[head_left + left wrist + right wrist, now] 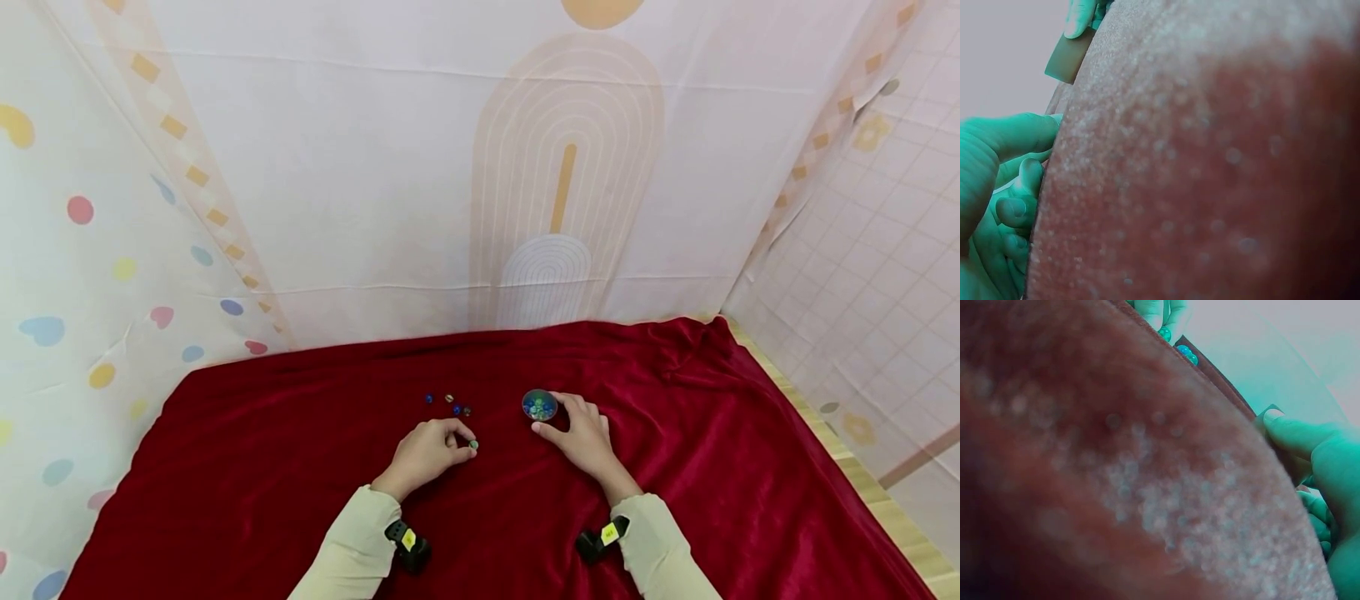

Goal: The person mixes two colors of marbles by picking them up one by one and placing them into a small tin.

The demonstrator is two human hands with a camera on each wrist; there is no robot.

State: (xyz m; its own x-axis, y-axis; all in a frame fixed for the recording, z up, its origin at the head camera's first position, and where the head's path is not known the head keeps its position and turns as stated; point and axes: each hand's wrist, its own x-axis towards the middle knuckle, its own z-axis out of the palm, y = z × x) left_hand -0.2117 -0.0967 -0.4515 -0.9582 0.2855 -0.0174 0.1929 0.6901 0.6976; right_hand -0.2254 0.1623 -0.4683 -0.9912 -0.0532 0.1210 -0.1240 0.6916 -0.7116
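Note:
Between thumb and forefinger, my left hand (429,454) pinches a greenish glass marble (474,445) just over the red cloth. That marble (1164,334) also shows in the right wrist view. My right hand (585,433) grips the side of a small round cup (540,406), thumb in front and fingers behind; several blue and green marbles lie inside. Beyond the left hand are loose marbles: a blue one (429,399), a yellowish one (449,398), another blue one (457,409) and a dark one (467,411). In the left wrist view the cup (1069,56) stands past the left fingers.
A wrinkled red velvet cloth (262,467) covers the table. Its bare wooden edge (840,458) shows at the right. Patterned hangings (360,183) enclose the back and both sides. Each wrist carries a black strapped camera, like the left one (408,546).

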